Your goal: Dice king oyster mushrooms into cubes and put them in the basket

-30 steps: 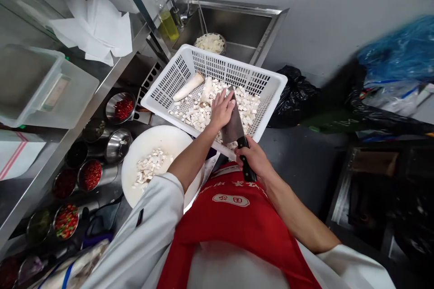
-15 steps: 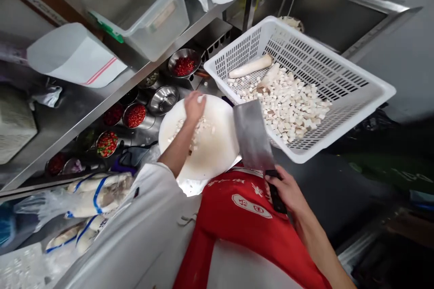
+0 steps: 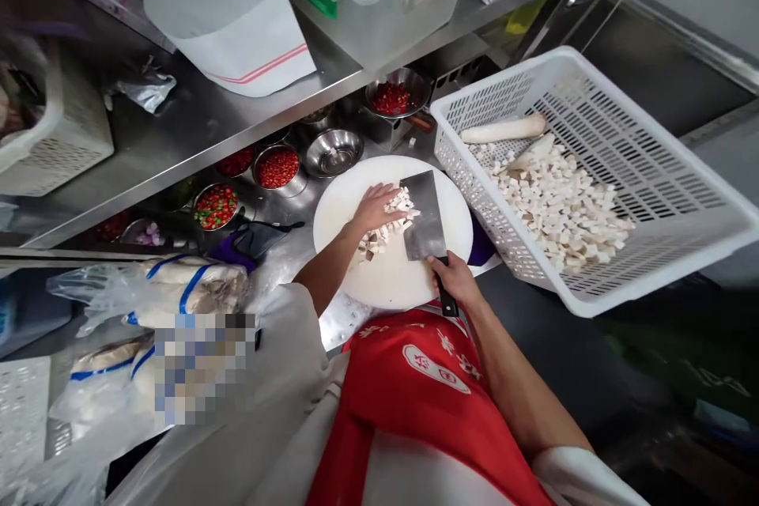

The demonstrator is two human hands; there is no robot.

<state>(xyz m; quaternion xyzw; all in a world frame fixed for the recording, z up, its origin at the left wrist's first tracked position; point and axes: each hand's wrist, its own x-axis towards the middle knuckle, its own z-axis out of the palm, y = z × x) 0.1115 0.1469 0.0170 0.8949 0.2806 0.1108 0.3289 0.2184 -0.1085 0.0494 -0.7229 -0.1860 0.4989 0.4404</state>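
My left hand (image 3: pixel 378 207) rests on the round white cutting board (image 3: pixel 379 285), fingers stretched out against a pile of diced white mushroom (image 3: pixel 391 225). My right hand (image 3: pixel 456 278) is wrapped round the black handle of a cleaver (image 3: pixel 428 225). The broad blade lies low over the board, its left side against the mushroom dice. To the right stands a white slotted basket (image 3: pixel 670 285). Many more mushroom dice (image 3: pixel 563 198) lie in it, along with a whole king oyster mushroom (image 3: pixel 504 129).
Behind the board are metal bowls with chopped red chillies (image 3: pixel 277 168), mixed chillies (image 3: pixel 216 207) and a nearly bare metal bowl (image 3: pixel 334 152). A steel shelf (image 3: pixel 237 142) overhangs them, bearing a clear plastic box (image 3: pixel 385 24). Bagged mushrooms (image 3: pixel 195 285) lie at left.
The cleaver has come from beside the basket down onto the board. My left hand has shifted from the board's far side to the dice by the blade. The view has swung too.
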